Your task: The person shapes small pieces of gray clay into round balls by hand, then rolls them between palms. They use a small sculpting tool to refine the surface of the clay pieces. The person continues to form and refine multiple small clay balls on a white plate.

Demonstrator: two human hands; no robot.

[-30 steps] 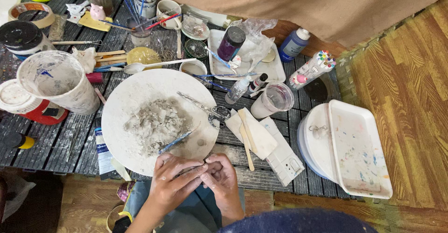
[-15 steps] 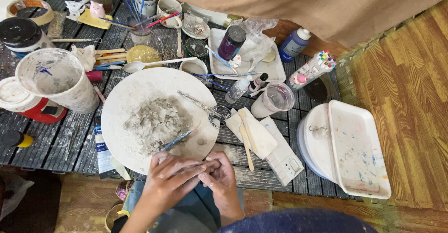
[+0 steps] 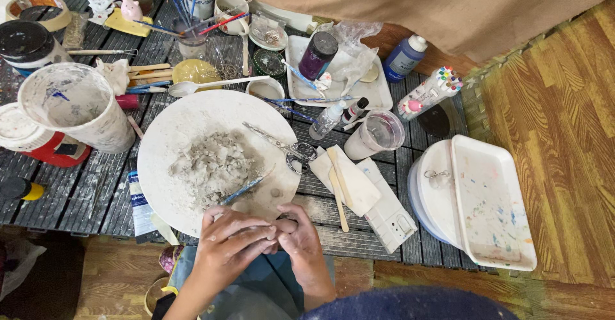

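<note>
Over slatted table (image 3: pixel 359 230), curled fingers (image 3: pixel 246 233) perhaps pinch clay.

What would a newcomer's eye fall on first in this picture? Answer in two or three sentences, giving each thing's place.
First, the big round white board in the middle of the dark slatted table, with a grey clay heap on it. Just below, at the near edge, the left hand and right hand press together around something small. To the right sits a paint-speckled white tray.

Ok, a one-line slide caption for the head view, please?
Both hands, left hand and right hand, pinch a small clay lump at the edge of a round board bearing grey clay.
</note>
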